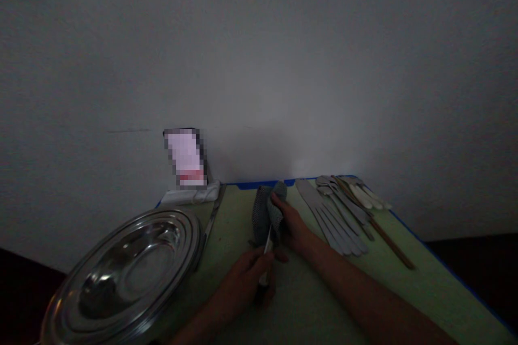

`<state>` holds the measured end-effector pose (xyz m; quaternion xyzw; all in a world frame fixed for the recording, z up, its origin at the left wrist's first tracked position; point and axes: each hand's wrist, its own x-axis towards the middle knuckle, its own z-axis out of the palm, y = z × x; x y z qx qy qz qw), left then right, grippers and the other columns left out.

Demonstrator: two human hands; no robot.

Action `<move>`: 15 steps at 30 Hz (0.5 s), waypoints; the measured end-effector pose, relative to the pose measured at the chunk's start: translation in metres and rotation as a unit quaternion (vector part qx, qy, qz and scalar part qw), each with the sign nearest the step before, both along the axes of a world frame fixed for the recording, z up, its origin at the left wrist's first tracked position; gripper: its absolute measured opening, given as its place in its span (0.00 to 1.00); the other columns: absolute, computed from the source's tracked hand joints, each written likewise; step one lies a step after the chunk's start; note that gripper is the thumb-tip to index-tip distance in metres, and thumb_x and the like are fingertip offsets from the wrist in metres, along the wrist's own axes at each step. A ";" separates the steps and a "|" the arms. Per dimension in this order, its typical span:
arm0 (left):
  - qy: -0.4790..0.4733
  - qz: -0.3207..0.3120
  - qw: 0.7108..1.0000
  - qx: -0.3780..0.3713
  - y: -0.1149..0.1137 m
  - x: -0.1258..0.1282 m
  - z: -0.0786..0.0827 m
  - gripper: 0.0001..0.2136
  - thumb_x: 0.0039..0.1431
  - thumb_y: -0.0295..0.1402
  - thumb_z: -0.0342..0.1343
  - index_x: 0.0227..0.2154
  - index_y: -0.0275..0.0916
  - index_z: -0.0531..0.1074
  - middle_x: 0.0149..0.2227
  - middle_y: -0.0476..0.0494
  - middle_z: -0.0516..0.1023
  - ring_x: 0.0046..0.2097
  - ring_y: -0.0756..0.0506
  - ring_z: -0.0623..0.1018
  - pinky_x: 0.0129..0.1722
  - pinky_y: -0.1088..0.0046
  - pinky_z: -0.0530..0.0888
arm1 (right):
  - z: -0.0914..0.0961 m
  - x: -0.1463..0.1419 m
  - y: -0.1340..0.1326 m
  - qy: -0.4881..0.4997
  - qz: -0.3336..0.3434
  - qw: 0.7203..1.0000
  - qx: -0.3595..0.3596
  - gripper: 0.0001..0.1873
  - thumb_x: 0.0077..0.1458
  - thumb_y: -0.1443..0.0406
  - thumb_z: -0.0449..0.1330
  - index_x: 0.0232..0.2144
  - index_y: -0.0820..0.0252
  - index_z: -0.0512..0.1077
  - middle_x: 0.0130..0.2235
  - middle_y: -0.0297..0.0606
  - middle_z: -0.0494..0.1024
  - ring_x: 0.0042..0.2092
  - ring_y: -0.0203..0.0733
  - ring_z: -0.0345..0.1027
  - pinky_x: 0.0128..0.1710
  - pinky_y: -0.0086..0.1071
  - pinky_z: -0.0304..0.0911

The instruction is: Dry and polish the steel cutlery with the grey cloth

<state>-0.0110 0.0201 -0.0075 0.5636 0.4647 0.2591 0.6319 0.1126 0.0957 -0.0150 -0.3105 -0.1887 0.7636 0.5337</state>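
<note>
My left hand [249, 277] is closed around the handle of a table knife [265, 276], which points up and away from me. A grey, fine-patterned cloth [262, 213] is wrapped about the far part of the knife and hides most of the blade. My right hand [289, 223] grips the cloth and presses it around the blade, thumb on top. To the right of my hands lies a row of table knives [329, 221], handles towards me. Beyond them are several spoons [326, 190] and a pair of wooden chopsticks [390, 242].
Stacked shiny metal bowls [190, 226] stand at the left table edge. A long, thin metal utensil [210, 223] lies beside them. A phone [186, 156] leans against the wall behind a white object [186, 195]. White-handled cutlery [364, 197] is at the back right. The green table [324, 302] has blue edging.
</note>
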 end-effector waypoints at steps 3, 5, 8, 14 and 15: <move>-0.064 -0.003 0.998 -0.002 0.002 -0.003 -0.005 0.28 0.55 0.53 0.43 0.47 0.32 0.64 0.13 0.58 0.63 0.14 0.54 0.58 0.14 0.79 0.54 | -0.003 0.000 0.004 0.042 0.000 0.998 -0.047 0.19 0.52 0.52 0.52 0.33 0.60 0.72 0.25 0.37 0.77 0.31 0.43 0.72 0.32 0.34 0.65; -0.109 -0.037 0.993 -0.025 0.002 -0.008 -0.006 0.29 0.55 0.52 0.45 0.50 0.33 0.60 0.14 0.57 0.65 0.14 0.54 0.59 0.14 0.80 0.54 | -0.004 0.000 0.005 0.051 -0.002 0.997 -0.054 0.23 0.52 0.49 0.49 0.32 0.60 0.73 0.25 0.38 0.78 0.30 0.42 0.72 0.31 0.34 0.65; -0.120 -0.115 0.986 -0.013 0.000 -0.015 -0.002 0.27 0.54 0.48 0.52 0.51 0.33 0.60 0.19 0.54 0.69 0.19 0.54 0.65 0.19 0.80 0.59 | -0.001 0.000 0.004 0.061 0.008 0.997 -0.037 0.24 0.52 0.47 0.48 0.32 0.60 0.73 0.26 0.38 0.78 0.30 0.42 0.72 0.31 0.33 0.65; -0.081 -0.158 0.984 0.035 -0.001 -0.010 0.000 0.29 0.51 0.54 0.52 0.44 0.31 0.66 0.21 0.48 0.74 0.21 0.52 0.69 0.23 0.77 0.65 | -0.001 0.000 0.002 0.040 0.005 0.999 -0.011 0.21 0.52 0.50 0.52 0.34 0.60 0.72 0.25 0.36 0.77 0.29 0.40 0.71 0.30 0.31 0.64; -0.077 -0.142 0.986 0.032 0.000 -0.008 -0.002 0.29 0.50 0.55 0.51 0.42 0.31 0.66 0.19 0.48 0.73 0.20 0.52 0.68 0.21 0.78 0.65 | -0.002 -0.001 0.002 0.024 0.000 1.000 0.003 0.19 0.51 0.51 0.54 0.33 0.60 0.72 0.25 0.36 0.77 0.29 0.40 0.70 0.30 0.31 0.63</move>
